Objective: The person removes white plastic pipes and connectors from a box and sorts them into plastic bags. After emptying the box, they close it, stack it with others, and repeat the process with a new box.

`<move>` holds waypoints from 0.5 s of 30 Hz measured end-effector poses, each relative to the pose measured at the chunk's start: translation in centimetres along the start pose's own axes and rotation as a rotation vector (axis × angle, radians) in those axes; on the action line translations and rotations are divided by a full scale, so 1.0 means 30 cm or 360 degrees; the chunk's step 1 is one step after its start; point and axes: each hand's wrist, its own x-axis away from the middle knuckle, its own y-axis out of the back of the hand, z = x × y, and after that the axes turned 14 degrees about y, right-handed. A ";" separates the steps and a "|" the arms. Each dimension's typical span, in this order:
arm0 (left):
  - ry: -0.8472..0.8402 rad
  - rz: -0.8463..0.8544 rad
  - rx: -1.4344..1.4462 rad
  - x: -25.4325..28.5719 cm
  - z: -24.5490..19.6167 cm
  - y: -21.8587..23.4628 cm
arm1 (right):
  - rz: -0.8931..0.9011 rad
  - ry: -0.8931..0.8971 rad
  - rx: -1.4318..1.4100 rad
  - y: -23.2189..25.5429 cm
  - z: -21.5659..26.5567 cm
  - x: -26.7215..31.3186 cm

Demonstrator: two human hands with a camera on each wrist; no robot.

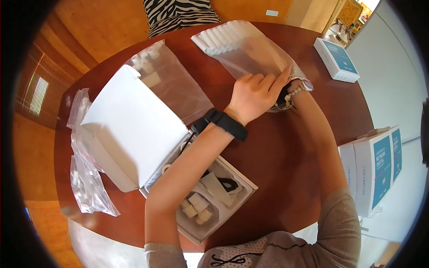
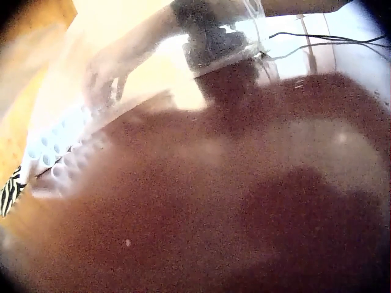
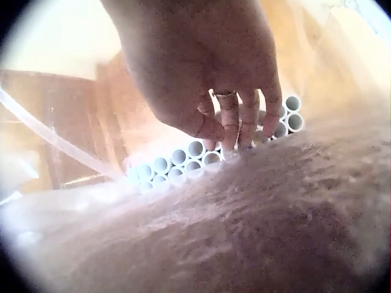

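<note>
A clear plastic bag [image 1: 228, 67] lies toward the far edge of the table, with a row of white tubes [image 1: 217, 38] at its far end. My right hand [image 3: 214, 67] is inside the bag, its spread fingertips at the open ends of the tubes. Through the film, that hand looks hazy in the head view. My left hand [image 1: 254, 96], with a black band at its wrist, grips the bag near its mouth, beside my right wrist; its thumb is hidden. In the left wrist view, the tubes [image 2: 55, 146] show through the plastic.
An open white box [image 1: 210, 201] holding white fittings and a black cable stands below my left forearm. Bags of small white parts [image 1: 87, 183] lie at the left, another bag [image 1: 178, 85] behind the lid. Blue-and-white boxes [image 1: 382, 165] stand at the right; a smaller one [image 1: 337, 60] lies farther back.
</note>
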 end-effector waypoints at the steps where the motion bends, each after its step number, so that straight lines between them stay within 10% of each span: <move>1: -0.0008 0.0024 -0.0034 0.003 -0.002 0.003 | 0.0046 0.0062 0.0100 0.014 0.045 0.029; 8: 0.0589 -0.0034 0.0336 -0.140 -0.025 0.100 | 0.0605 0.0248 0.0634 0.042 0.174 0.014; 10: 0.0996 0.0402 0.0247 -0.273 -0.024 0.259 | 0.0887 0.0118 0.0718 0.057 0.152 -0.046; 13: 0.0735 0.0823 0.0456 -0.325 0.025 0.489 | 0.1111 -0.0004 0.0651 0.094 0.206 -0.042; 15: -0.0153 0.0959 -0.0398 -0.212 0.041 0.702 | 0.0711 0.0098 0.0163 0.090 0.308 0.078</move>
